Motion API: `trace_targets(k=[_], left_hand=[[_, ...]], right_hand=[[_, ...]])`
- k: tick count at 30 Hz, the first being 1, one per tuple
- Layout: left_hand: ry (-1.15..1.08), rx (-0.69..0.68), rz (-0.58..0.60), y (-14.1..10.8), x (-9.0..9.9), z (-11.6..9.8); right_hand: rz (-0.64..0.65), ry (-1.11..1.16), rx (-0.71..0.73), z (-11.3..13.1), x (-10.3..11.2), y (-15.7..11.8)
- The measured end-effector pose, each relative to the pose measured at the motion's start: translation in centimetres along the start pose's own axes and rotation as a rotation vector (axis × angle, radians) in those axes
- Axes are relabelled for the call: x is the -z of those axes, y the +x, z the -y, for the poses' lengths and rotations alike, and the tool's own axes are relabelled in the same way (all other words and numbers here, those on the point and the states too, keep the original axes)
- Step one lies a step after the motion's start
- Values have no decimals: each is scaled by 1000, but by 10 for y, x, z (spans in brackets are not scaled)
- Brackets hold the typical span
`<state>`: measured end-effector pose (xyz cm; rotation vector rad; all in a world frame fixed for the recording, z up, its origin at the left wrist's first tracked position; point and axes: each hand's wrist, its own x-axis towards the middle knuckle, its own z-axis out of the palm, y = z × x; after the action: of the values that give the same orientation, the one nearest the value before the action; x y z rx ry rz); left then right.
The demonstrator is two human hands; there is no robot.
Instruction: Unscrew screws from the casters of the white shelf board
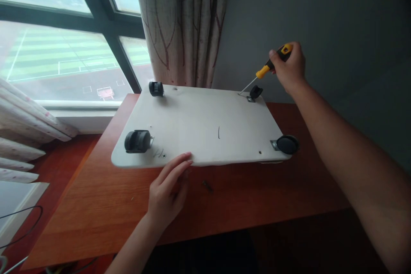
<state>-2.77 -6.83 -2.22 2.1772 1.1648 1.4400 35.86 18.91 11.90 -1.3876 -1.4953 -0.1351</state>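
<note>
A white board lies with its underside up, a black caster near its front left corner and others near the remaining corners. My right hand is closed around a yellow and black screwdriver. Its shaft slants down to the left, and the tip touches the board at its far edge, beside the back right caster. Whether a screw sits under the tip is too small to tell. My left hand rests stretched fingers on the board's front edge; its thumb is partly hidden.
The board lies on a reddish-brown wooden table. Small dark pieces, apparently screws, lie in front of the board. A curtain and grey wall stand behind, with a window at left. A thin cable hangs at lower left.
</note>
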Motion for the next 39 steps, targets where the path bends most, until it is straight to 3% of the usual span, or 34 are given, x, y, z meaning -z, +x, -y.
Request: trace_targets(k=[5,21,26,32,39], left_hand=[[-10,-3,4,-2,-1,2],[-22,-10,4,-2,-1,1],[-15,-5,11,-2,-1,0],[-15,-10,15,-3,-1,1],[-17,-13,10,-4,-1,2]], right_hand=[[45,-163,-64,5,-3,4],[48,-153,-248,7,-11,18],[112,-168,-179,21,-6,17],[222,-371,-10,45,3,26],[351,-325,58,52,3,37]])
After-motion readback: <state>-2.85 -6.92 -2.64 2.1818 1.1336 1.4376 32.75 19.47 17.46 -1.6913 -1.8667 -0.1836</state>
